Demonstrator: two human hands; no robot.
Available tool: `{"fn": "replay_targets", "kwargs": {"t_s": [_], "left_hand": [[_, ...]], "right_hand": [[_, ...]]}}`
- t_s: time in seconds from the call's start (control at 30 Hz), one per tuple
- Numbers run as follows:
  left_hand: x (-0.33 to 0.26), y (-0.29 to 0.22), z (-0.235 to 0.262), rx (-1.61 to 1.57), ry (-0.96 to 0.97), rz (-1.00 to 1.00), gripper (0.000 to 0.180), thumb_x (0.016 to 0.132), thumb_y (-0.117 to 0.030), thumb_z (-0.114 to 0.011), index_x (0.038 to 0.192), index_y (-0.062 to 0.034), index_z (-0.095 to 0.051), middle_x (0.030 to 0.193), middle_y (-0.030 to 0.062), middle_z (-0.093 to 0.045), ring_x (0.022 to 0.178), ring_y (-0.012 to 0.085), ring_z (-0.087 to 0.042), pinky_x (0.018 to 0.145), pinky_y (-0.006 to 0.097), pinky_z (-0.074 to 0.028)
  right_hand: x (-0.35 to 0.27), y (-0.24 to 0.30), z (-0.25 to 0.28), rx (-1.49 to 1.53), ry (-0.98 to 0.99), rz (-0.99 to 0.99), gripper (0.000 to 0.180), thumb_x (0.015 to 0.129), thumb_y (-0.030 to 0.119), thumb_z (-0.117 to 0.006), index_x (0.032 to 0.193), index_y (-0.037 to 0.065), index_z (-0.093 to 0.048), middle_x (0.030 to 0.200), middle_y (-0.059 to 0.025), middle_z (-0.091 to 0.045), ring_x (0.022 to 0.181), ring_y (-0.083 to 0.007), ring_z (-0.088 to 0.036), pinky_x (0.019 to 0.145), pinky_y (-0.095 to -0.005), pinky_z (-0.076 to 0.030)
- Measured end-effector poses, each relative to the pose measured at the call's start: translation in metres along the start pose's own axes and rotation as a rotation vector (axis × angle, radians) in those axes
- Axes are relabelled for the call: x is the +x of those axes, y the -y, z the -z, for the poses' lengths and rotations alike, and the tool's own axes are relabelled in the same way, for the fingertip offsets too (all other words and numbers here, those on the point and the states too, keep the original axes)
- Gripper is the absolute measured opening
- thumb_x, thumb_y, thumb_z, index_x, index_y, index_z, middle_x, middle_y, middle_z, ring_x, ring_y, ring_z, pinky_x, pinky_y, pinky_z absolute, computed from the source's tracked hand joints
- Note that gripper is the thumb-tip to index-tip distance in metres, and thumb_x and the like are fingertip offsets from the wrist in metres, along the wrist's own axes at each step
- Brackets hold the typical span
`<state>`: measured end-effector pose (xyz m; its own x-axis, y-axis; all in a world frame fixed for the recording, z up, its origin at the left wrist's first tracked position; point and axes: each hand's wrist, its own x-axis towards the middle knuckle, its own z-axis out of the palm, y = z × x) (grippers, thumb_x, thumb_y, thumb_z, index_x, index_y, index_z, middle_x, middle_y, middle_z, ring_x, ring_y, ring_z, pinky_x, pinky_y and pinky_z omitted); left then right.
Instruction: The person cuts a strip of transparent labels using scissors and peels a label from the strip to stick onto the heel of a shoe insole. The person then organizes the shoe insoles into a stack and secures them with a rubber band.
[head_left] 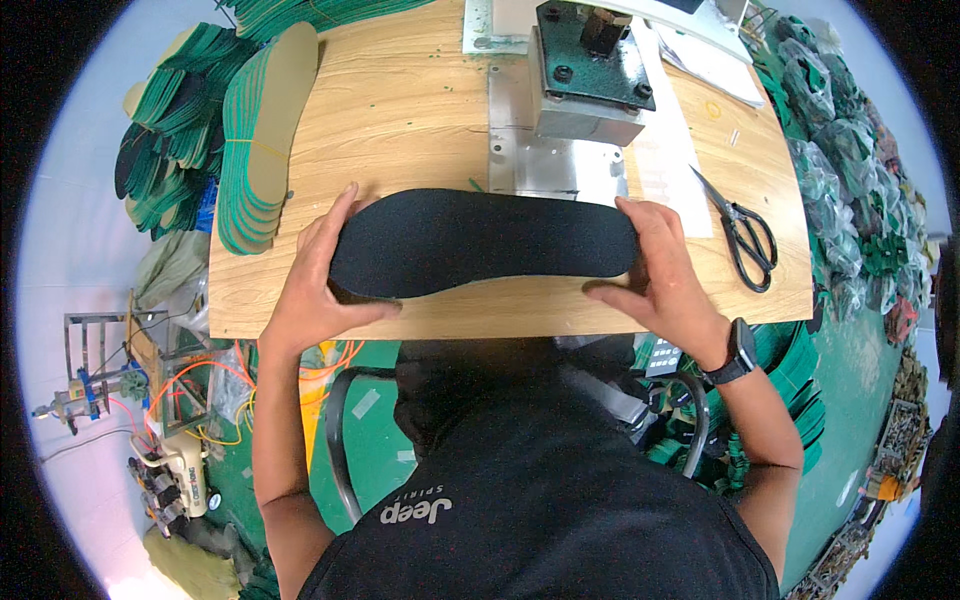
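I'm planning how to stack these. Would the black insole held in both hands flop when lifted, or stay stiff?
The black insole probably bends a little: it is thin and flat. It spans between the left hand and right hand without visible sag, so likely fairly stiff. It looks light, and its matte surface suggests little slip.

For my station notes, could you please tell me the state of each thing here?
Black insole: flat, held at both ends.
Left hand: gripping insole's left end.
Right hand: gripping its right end.
Scissors: closed, lying on table.
Insole bundle: stacked, banded.
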<state>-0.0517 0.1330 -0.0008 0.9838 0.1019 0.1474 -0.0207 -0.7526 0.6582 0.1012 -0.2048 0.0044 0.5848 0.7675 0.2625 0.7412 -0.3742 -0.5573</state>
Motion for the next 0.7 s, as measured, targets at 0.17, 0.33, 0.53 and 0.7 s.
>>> {"fn": "replay_targets", "kwargs": {"t_s": [0.17, 0.33, 0.53, 0.7], "left_hand": [[0.011, 0.004, 0.001, -0.067, -0.032, 0.107, 0.118, 0.05, -0.011, -0.087, 0.15, -0.0113, -0.025, 0.139, 0.017, -0.047, 0.123, 0.0325, -0.049, 0.106, 0.039, -0.037], [0.032, 0.014, 0.0, -0.089, -0.1, 0.02, 0.113, 0.055, -0.012, -0.087, 0.149, -0.0134, -0.025, 0.135, 0.0199, -0.051, 0.12, 0.0301, -0.054, 0.103, 0.037, -0.041], [0.045, 0.018, -0.001, 0.004, -0.121, -0.031, 0.11, 0.055, -0.013, -0.088, 0.148, -0.0134, -0.029, 0.129, 0.0205, -0.055, 0.119, 0.0293, -0.055, 0.103, 0.037, -0.041], [0.058, 0.025, -0.001, -0.037, -0.135, -0.027, 0.107, 0.057, -0.015, -0.087, 0.148, -0.014, -0.031, 0.129, 0.0209, -0.055, 0.122, 0.03, -0.051, 0.105, 0.038, -0.038]], "right_hand": [[0.019, -0.008, 0.0, -0.021, -0.021, 0.026, 0.076, 0.064, 0.011, -0.082, 0.128, -0.003, -0.043, 0.105, -0.0203, -0.052, 0.102, -0.0377, -0.047, 0.09, -0.0418, -0.042], [0.037, -0.026, -0.008, -0.016, -0.125, 0.045, 0.071, 0.067, 0.012, -0.081, 0.127, -0.003, -0.046, 0.106, -0.0197, -0.054, 0.103, -0.0364, -0.048, 0.089, -0.0398, -0.043], [0.043, -0.038, -0.011, 0.045, -0.203, -0.036, 0.064, 0.067, 0.011, -0.08, 0.122, -0.002, -0.051, 0.103, -0.0165, -0.057, 0.1, -0.0329, -0.05, 0.087, -0.0389, -0.045], [0.049, -0.042, -0.017, 0.003, -0.261, -0.043, 0.06, 0.068, 0.012, -0.08, 0.12, -0.002, -0.053, 0.102, -0.0164, -0.058, 0.099, -0.0327, -0.05, 0.084, -0.0381, -0.046]]}}
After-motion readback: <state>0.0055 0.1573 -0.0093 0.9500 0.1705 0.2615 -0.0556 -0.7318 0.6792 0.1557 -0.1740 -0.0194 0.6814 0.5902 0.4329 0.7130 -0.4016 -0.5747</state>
